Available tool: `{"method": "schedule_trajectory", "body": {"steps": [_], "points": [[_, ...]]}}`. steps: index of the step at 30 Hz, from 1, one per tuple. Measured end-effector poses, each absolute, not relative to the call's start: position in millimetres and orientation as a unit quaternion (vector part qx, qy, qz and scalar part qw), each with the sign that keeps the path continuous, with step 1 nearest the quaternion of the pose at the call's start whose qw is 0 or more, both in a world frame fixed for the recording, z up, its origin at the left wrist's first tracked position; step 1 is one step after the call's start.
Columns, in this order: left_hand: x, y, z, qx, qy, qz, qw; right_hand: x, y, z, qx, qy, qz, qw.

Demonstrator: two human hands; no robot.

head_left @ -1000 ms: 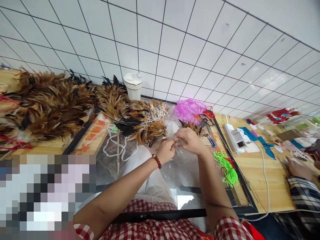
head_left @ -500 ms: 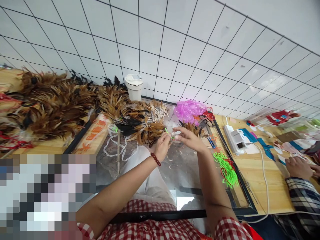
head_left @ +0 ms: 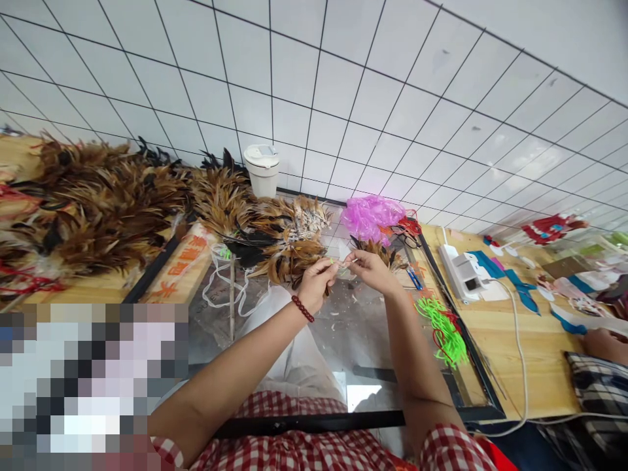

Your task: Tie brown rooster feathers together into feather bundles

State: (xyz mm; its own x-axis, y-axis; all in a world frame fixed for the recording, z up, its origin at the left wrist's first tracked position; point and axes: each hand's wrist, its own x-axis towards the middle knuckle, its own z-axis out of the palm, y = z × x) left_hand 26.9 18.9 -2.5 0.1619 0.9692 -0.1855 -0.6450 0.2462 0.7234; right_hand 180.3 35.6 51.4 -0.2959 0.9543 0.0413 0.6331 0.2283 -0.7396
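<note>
My left hand (head_left: 318, 280), a dark red bead bracelet at its wrist, is closed in a pinch. A speck of green cord (head_left: 331, 261) shows at its fingertips, and a brown feather tip pokes out beneath the hand. My right hand (head_left: 369, 269) pinches something thin and pale, too small to make out, close to the left fingertips. Brown feathers (head_left: 289, 258) lie just beyond my left hand, joined to a larger feather pile with pale quills. Another small feather bunch (head_left: 380, 254) sits behind my right hand.
A white lidded bin (head_left: 263, 173) stands by the tiled wall. Pink plastic (head_left: 373, 216) lies at the back; bright green cords (head_left: 444, 333) lie at right. A power strip (head_left: 461, 275) with a white cable is further right, near a co-worker's hand (head_left: 608, 345). Feathers (head_left: 108, 203) cover the left table.
My right hand has gone from spread fingers to a pinch near the left fingertips. The green cord end that stuck up is barely visible now. The co-worker's hand has shifted right and lower.
</note>
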Motion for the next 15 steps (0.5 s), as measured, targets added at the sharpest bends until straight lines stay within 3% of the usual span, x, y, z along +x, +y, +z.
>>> {"method": "schedule_trajectory", "body": {"steps": [3, 7, 15], "points": [[23, 17, 0, 0.267, 0.289, 0.518, 0.760, 185, 37, 51, -0.520, -0.738, 0.333, 0.271], [23, 18, -4, 0.294, 0.300, 0.492, 0.763, 185, 36, 56, -0.485, -0.782, 0.255, 0.299], [28, 18, -15, 0.504, 0.357, 0.458, 0.639, 178, 29, 68, -0.414, -0.816, 0.281, 0.289]]}}
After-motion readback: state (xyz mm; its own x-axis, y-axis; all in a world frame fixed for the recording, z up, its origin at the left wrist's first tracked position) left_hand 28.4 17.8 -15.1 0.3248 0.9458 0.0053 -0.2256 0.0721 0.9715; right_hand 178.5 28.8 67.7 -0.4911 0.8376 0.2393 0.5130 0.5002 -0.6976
